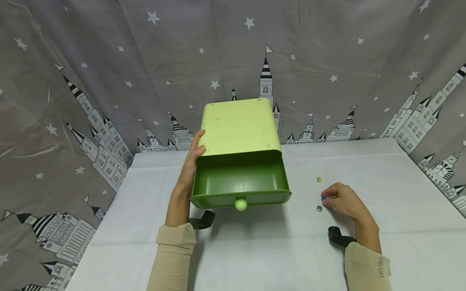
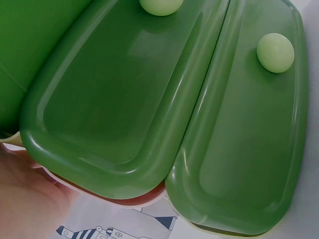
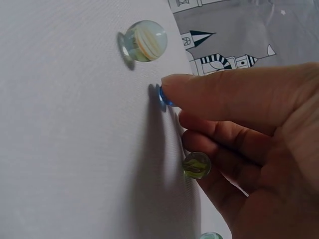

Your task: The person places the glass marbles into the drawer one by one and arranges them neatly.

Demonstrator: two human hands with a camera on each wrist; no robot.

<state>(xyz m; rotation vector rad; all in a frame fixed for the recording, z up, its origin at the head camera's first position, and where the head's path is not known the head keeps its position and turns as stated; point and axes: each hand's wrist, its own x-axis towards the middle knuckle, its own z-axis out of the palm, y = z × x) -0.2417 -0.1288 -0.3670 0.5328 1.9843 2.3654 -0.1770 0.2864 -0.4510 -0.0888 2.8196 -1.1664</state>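
A pale-yellow drawer box (image 1: 236,127) with green drawers stands in the middle of the white table. Its top drawer (image 1: 240,199) is pulled out, and nothing shows inside the visible part. My left hand (image 1: 190,161) rests along the box's left side, its fingertips at the upper edge. Over to the right, my right hand (image 1: 344,200) pinches a small blue marble (image 3: 166,98) close to the cloth, with the thumb covering part of it. Near those fingers lie a yellow-green marble (image 1: 319,179) and a clear marble with an orange-white swirl (image 3: 147,41).
The lower drawer front (image 2: 244,139), with its round knob (image 2: 275,53), sits beneath the pulled-out one. Another pale marble (image 3: 211,235) shows at the bottom edge of the right wrist view. Behind the table hangs a grey castle-print curtain (image 1: 218,48).
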